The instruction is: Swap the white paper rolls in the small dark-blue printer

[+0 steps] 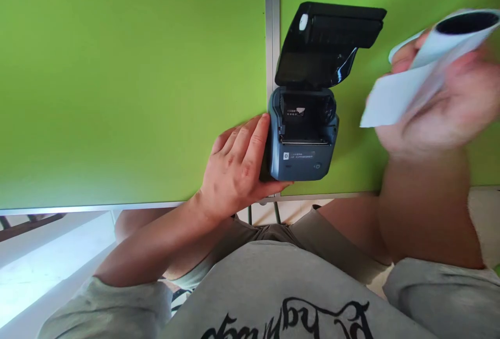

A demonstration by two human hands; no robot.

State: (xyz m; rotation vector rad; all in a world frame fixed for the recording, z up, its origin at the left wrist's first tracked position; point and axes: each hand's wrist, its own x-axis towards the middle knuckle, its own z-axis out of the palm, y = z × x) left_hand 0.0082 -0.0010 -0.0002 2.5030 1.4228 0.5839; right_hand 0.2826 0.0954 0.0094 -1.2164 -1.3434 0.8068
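A small grey-blue label printer [302, 161] stands near the table's front edge. Its black lid [312, 42] is swung up and back, and the roll bay looks bare inside. My left hand [238, 162] steadies the printer, with fingers along its left side and the thumb at its front. Off to the right, my right hand [464, 94] is closed around a roll of white label paper [441, 50], held above the table. The roll's dark hollow core faces up, and a loose strip hangs toward the printer. Motion blurs this hand somewhat.
The green table [136, 78] has a metal seam [272, 16] running away from me, just behind the printer. A metal trim [97, 207] borders its front edge. My lap and legs are below that edge.
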